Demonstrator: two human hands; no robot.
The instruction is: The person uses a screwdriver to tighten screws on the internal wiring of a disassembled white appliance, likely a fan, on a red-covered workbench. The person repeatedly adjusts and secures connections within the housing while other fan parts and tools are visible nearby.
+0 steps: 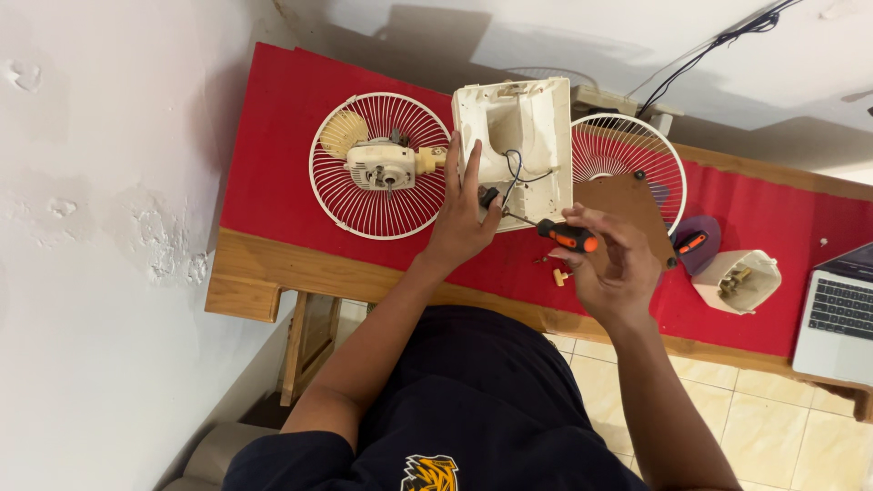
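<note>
A cream plastic fan base (527,136) lies open side up on the red tabletop (273,136), with dark wires inside. My left hand (462,218) grips its near left edge, the thumb by a small black part. My right hand (607,264) holds an orange and black screwdriver (566,235) whose thin shaft points left into the base. To the left, a white wire fan guard (379,165) carries the cream fan motor (384,165).
A second wire guard (627,155) lies right of the base, partly under a brown board (627,205). A purple lid with a small orange tool (696,243), a cream cup of parts (738,280) and a laptop (837,314) sit at right. Small screws (556,273) lie near my right hand.
</note>
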